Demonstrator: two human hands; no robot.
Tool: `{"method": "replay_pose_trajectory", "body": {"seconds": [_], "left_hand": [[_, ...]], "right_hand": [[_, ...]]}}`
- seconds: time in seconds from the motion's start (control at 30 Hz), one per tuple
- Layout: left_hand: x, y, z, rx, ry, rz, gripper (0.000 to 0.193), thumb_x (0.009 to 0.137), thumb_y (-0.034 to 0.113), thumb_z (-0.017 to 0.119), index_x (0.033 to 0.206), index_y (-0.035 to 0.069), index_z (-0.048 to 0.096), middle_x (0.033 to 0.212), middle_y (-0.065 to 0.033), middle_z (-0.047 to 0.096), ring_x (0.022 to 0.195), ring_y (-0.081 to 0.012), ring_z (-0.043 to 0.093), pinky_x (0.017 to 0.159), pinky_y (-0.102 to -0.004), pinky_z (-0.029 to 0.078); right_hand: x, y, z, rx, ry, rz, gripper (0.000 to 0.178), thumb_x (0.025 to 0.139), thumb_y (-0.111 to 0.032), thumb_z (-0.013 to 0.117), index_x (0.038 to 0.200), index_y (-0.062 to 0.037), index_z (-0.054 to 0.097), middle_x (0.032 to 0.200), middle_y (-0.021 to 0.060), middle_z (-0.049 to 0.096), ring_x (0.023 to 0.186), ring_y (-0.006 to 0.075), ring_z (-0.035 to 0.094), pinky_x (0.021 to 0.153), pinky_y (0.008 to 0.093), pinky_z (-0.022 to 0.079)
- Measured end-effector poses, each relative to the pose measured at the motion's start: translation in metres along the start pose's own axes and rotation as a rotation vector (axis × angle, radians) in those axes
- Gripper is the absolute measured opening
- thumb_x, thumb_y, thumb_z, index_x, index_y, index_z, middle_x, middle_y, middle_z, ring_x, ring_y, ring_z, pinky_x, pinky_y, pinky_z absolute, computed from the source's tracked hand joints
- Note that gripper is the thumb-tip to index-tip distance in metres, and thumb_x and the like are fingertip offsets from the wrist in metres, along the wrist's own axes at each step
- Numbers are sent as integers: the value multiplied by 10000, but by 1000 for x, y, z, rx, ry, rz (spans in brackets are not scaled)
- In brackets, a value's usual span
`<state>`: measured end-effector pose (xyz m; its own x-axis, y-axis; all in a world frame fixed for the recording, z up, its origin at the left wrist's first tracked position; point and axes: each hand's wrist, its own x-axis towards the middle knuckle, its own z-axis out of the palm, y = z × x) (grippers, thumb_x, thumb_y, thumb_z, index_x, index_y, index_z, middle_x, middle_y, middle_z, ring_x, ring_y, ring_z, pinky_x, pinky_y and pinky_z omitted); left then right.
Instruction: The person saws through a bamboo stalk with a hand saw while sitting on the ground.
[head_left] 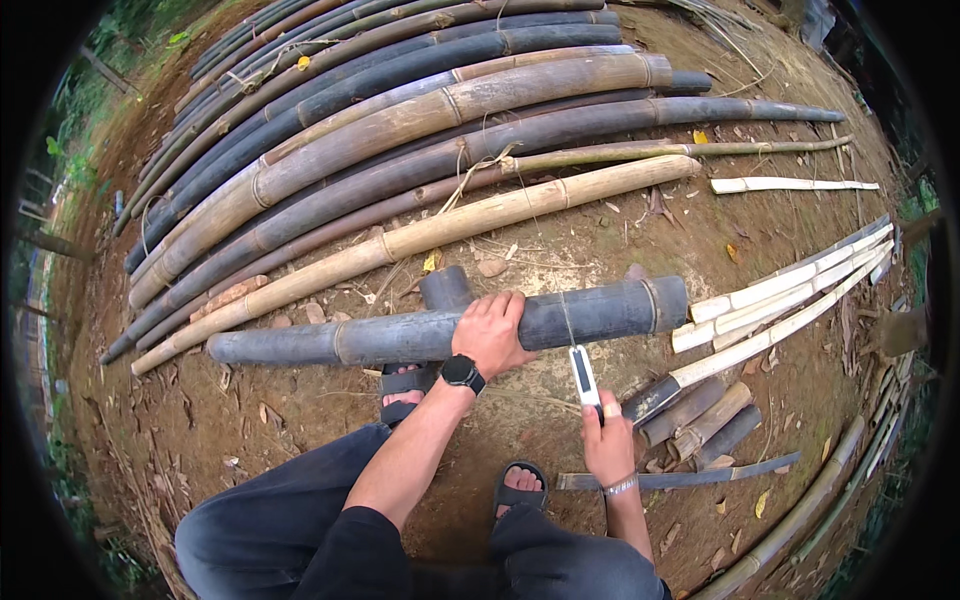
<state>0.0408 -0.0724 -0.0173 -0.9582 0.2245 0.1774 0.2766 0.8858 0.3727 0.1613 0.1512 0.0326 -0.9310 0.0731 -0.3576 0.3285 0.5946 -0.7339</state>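
Observation:
A dark grey bamboo pole [390, 338] lies crosswise in front of me, over a short dark bamboo piece [446, 287] that sticks out behind it. My left hand [490, 335], with a black watch at the wrist, presses on top of the pole, fingers wrapped over its far side. To the right of it, my right hand [606, 440] is closed around the white and dark handle of a handsaw [582, 372]. Seen nearly edge-on, the thin blade lies across the pole, left of the node near its right end. How deep the blade sits I cannot tell.
Many long bamboo poles [360, 140] lie side by side beyond, with a pale tan pole [440, 232] nearest. Pale split bamboo strips [800, 283] and short cut bamboo pieces [712, 420] lie at the right. My sandalled feet [521, 482] stand on the near side of the pole.

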Motion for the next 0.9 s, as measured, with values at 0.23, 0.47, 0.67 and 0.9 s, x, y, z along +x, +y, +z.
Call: {"method": "replay_pose_trajectory", "body": {"seconds": [0.23, 0.47, 0.67, 0.9], "left_hand": [[2, 9, 1, -8, -13, -11, 885, 523, 390, 948, 1268, 36, 626, 1231, -157, 697, 1151, -311, 672, 1038, -413, 513], [11, 2, -8, -29, -110, -46, 896, 539, 414, 949, 1282, 34, 624, 1249, -160, 693, 1166, -310, 668, 1042, -416, 513], [4, 0, -1, 1, -30, -4, 869, 565, 428, 933, 1278, 39, 624, 1255, -152, 692, 1164, -311, 669, 1042, -416, 516], [-1, 5, 7, 24, 76, 28, 831, 563, 407, 917, 1248, 39, 625, 1240, -147, 695, 1132, -307, 679, 1012, -414, 531]], "right_hand": [[6, 10, 1, 26, 25, -61, 294, 1029, -242, 581, 1239, -37, 584, 754, 251, 651, 747, 483, 673, 623, 498, 507], [-44, 39, 3, -7, 62, -159, 288, 1005, -225, 604, 1232, -48, 584, 802, 243, 662, 747, 444, 686, 649, 474, 517], [-9, 34, 5, 84, -16, -38, 215, 1019, -213, 580, 1137, -34, 590, 762, 218, 645, 722, 418, 685, 618, 471, 500], [-12, 39, 4, 79, -17, -61, 288, 1019, -275, 589, 1196, -49, 600, 784, 219, 660, 742, 429, 687, 648, 470, 519]]}}
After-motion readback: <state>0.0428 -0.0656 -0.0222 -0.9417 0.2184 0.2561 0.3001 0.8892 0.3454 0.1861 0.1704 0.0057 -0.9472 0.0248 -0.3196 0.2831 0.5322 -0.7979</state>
